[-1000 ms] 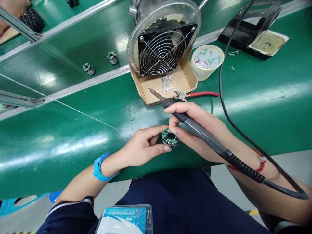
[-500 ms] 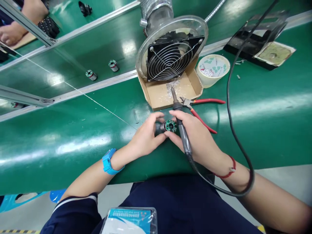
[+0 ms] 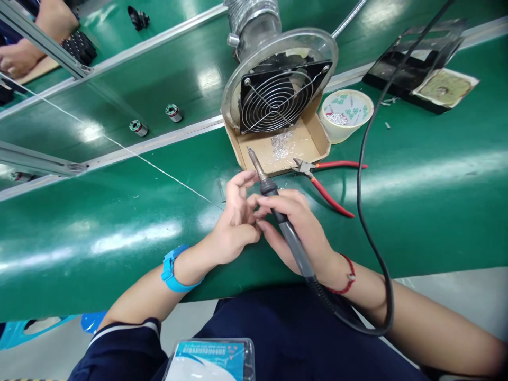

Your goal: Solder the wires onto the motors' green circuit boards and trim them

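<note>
On the far left strip [image 3: 138,95], the nearer cylinder [image 3: 138,127] and the farther cylinder [image 3: 173,112], both with round green tops, sit a little further left than half a second ago. The handled cylinder, whose green top showed between the two hands then, has dropped out of sight behind closed-in fingers. To the right of that, the tip of the soldering iron has swung left and now points over the cardboard box [image 3: 257,142], away from the fingertips. I take this to mean the fingers alone are working on the piece at this instant, with no heat on it.

The left hand [image 3: 234,225] is half curled, palm turned inward, fingers bent and thumb drawn in. Its fingertips meet those of the other hand above the near bench. It probably keeps the handled cylinder in that cupped space, but the view is poor there and I cannot tell which hand has it, if either.

The right hand [image 3: 309,230] is closed around the soldering iron [image 3: 296,246], which slants up across it, while its thumb and fingertips pinch inward at the left hand.

Further right, beyond the right hand, lie the cutters [image 3: 305,168], handles spread, and the tape roll [image 3: 345,114] beside the box.
</note>
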The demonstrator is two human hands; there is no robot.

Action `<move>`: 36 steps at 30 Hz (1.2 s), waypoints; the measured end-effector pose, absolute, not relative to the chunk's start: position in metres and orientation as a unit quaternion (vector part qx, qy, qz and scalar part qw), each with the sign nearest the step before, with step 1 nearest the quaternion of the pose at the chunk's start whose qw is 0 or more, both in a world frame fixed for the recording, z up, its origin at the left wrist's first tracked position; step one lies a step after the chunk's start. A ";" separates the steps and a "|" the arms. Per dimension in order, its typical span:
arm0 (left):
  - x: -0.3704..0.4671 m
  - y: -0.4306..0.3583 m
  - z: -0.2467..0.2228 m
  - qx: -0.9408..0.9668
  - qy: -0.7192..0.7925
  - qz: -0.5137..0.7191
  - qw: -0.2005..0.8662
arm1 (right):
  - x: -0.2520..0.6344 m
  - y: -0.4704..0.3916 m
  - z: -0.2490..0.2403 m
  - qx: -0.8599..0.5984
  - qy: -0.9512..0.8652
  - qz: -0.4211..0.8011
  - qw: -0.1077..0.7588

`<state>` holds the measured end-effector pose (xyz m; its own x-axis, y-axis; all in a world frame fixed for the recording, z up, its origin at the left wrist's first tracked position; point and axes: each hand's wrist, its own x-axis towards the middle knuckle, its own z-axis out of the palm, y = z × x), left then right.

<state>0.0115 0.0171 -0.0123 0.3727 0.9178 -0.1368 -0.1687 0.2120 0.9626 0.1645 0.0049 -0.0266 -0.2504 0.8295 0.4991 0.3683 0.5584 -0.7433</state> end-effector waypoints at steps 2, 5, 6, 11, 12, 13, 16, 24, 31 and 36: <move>0.009 0.018 -0.006 0.565 0.396 0.379 0.617 | 0.165 0.005 -0.027 -0.398 -0.722 0.262 0.502; -0.004 0.025 0.000 0.744 0.415 0.284 0.441 | 0.173 0.009 -0.031 -0.420 -0.669 0.262 0.554; -0.011 0.030 -0.001 0.777 0.427 0.252 0.388 | 0.178 0.011 -0.033 -0.433 -0.652 0.257 0.566; -0.075 0.101 -0.035 0.609 0.644 0.374 0.273 | 0.198 0.021 -0.051 -0.522 -0.597 0.184 0.581; -0.091 0.124 -0.042 0.577 0.670 0.405 0.233 | 0.200 0.023 -0.055 -0.528 -0.597 0.168 0.580; -0.109 0.148 -0.048 0.555 0.685 0.431 0.193 | 0.201 0.025 -0.058 -0.530 -0.601 0.158 0.578; -0.153 0.212 -0.055 0.514 0.713 0.464 0.110 | 0.200 0.031 -0.065 -0.516 -0.630 0.147 0.561; -0.159 0.233 -0.051 0.599 0.682 0.394 0.142 | 0.205 0.034 -0.065 -0.499 -0.654 0.152 0.547; -0.084 0.117 -0.065 0.679 0.597 0.317 0.285 | 0.207 0.030 -0.061 -0.499 -0.621 0.206 0.568; -0.062 0.067 -0.051 0.608 0.518 0.464 0.384 | 0.209 0.018 -0.048 -0.517 -0.586 0.210 0.588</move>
